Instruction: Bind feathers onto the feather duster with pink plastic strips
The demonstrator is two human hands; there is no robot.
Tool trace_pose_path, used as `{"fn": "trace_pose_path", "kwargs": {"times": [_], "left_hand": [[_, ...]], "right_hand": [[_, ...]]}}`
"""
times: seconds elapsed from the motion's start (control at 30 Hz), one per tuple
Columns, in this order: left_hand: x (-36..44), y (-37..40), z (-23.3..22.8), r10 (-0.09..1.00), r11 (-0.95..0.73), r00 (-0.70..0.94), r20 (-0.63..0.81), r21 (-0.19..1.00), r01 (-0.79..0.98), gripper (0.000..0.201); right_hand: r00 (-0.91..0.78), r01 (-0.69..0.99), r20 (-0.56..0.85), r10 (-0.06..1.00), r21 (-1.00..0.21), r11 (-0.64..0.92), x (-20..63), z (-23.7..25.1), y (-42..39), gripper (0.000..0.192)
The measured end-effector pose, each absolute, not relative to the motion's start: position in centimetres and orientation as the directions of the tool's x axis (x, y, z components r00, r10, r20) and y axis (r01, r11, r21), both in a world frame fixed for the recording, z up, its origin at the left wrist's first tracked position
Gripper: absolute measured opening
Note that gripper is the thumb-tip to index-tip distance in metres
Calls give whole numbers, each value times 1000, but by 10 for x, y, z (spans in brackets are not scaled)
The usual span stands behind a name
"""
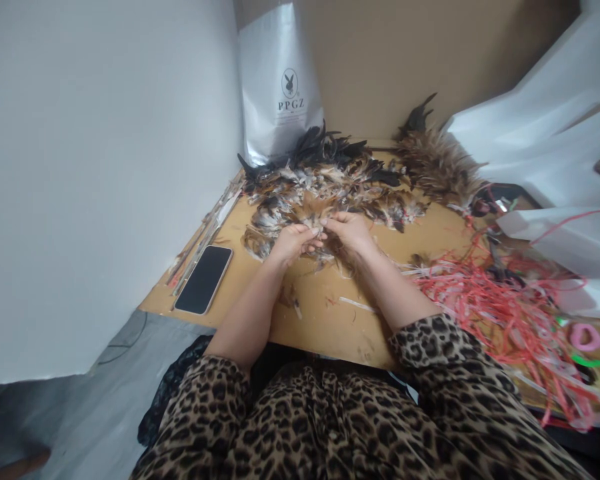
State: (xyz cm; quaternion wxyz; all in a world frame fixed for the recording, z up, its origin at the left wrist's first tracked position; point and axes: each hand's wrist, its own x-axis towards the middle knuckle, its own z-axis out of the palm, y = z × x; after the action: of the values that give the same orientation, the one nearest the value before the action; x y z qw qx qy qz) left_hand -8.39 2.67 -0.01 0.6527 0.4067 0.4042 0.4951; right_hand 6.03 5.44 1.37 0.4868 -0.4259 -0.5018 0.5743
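Observation:
Both of my hands meet over the near side of a heap of brown, black and whitish feathers (305, 177) on the wooden table. Between them fans a small bunch of brown feathers (310, 208). My left hand (296, 243) is closed around the base of this bunch, its thumb on top. Close by, my right hand (349, 231) pinches at the bunch's right side with thumb and forefinger. The fine detail between the fingertips is too small to make out.
A phone (203, 280) lies at the table's left edge beside some thin sticks (205, 227). At the back stands a white bag (283, 73). Tangled red strings (500, 313) cover the right side, near a pink ring (585, 337). Another feather bundle (437, 163) rests back right.

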Motion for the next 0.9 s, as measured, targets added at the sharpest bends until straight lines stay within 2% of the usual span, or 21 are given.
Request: {"fn": "trace_pose_path", "kwargs": {"times": [0.27,0.4,0.57,0.67,0.77,0.9], "left_hand": [[-82,27,-3,976,189,167,-138,919,-345,24],[-82,28,0,985,171,65,-158,907,-385,22],[-82,31,2,986,106,-61,-155,868,-486,19],[-82,32,3,986,94,-72,-153,849,-520,18],[-82,31,3,988,73,-83,-133,859,-507,20],[-82,31,3,991,27,-103,-83,891,-453,22]], "right_hand": [[-124,-87,37,992,-996,27,56,14,50,30],[-93,-103,70,993,-993,61,57,19,49,32],[-110,-35,105,988,-994,101,58,22,48,29],[-223,-71,52,974,-997,37,57,20,47,32],[-341,-61,-92,935,-991,-120,57,15,49,39],[-394,-60,-128,910,-985,-164,60,10,53,30]]}}
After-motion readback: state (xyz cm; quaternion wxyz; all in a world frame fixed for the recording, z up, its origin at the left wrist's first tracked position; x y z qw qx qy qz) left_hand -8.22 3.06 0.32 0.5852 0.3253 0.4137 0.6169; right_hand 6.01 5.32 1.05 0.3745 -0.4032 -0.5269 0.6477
